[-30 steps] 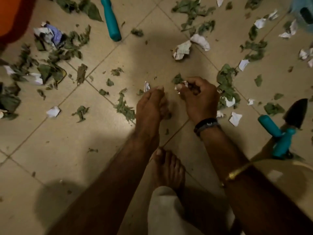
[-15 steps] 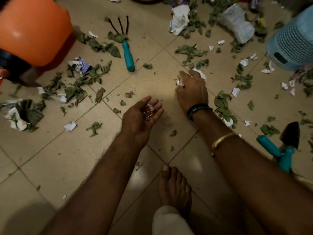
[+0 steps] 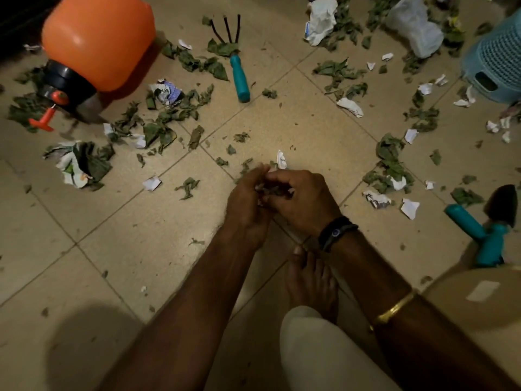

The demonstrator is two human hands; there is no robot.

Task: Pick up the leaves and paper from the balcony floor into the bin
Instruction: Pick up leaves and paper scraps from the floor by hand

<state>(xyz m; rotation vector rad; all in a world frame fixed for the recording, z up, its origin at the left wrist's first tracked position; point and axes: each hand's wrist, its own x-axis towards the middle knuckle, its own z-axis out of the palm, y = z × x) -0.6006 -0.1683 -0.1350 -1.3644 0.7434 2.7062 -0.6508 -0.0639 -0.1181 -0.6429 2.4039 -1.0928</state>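
While both hands meet at centre, the left hand (image 3: pixel 248 204) and right hand (image 3: pixel 306 206) curl their grips round a wad of leaves and paper (image 3: pixel 275 191); loose leaves (image 3: pixel 390 153) litter the floor (image 3: pixel 141 249) at 2 o'clock, crumpled paper (image 3: pixel 66 165) at 9.

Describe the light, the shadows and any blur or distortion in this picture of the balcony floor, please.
Head view: dim, warm light, brightest on the floor mid-left. Head view: a broad dark shadow at lower left; pale glare on the orange sprayer. Head view: the wide lens bends the tile joints; the left hand and right hand, both gripping scraps, look slightly soft.
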